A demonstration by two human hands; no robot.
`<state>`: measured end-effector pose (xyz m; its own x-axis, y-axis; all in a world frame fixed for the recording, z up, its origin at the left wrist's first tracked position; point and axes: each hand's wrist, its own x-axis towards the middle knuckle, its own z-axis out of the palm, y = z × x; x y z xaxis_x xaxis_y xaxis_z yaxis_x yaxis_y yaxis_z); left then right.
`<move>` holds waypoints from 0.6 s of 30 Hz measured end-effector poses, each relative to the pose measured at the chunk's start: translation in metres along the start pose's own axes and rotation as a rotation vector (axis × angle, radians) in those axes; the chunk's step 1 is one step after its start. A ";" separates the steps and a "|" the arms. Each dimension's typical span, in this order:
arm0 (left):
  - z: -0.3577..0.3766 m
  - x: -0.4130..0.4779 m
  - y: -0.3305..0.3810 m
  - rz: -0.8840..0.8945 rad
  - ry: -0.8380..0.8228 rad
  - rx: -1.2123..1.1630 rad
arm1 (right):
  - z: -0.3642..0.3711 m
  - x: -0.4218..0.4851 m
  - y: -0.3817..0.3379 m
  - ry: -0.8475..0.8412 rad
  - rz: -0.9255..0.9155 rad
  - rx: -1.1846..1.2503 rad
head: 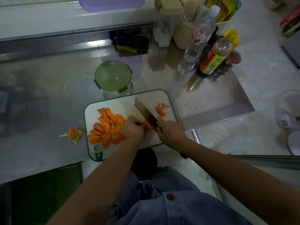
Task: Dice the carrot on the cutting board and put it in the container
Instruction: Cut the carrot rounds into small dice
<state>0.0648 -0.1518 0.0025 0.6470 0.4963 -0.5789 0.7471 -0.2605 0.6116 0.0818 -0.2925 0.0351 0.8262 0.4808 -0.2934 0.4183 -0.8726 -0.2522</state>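
Note:
A white cutting board (116, 103) with a green rim lies on the steel counter. A pile of orange carrot slices (106, 127) covers its left half. Several small diced bits (161, 109) lie at its right. My left hand (133, 129) holds a carrot piece (148, 125) down with curled fingers. My right hand (170, 130) grips the handle of a cleaver (144, 109), whose blade stands on that piece. A glass container (113, 78) with a green lid on it stands just behind the board.
Carrot ends with green stems (73, 133) lie on the counter left of the board. Bottles (212, 52) and a beige holder (183, 33) crowd the back right. A dark phone (132, 41) lies behind the container. The counter's front edge runs under the board.

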 end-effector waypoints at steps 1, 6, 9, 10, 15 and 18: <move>0.000 0.000 0.000 0.000 -0.004 0.004 | 0.000 -0.001 0.000 -0.002 -0.003 -0.008; 0.000 0.002 0.002 -0.015 -0.001 0.033 | 0.008 -0.004 0.003 -0.012 0.010 0.070; -0.002 0.004 0.004 -0.034 -0.013 0.069 | 0.014 -0.001 0.000 -0.015 0.040 0.118; -0.002 0.005 0.005 -0.045 -0.026 0.064 | 0.016 0.001 -0.001 -0.014 0.053 0.121; -0.002 0.006 0.004 -0.070 -0.023 0.068 | 0.028 0.005 -0.003 0.005 0.073 0.110; -0.003 0.004 0.004 -0.066 -0.018 0.076 | 0.027 0.008 -0.003 0.035 0.060 0.108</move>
<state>0.0703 -0.1482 0.0040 0.5977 0.5001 -0.6266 0.7974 -0.2897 0.5294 0.0768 -0.2841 0.0088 0.8618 0.4233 -0.2794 0.3262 -0.8844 -0.3337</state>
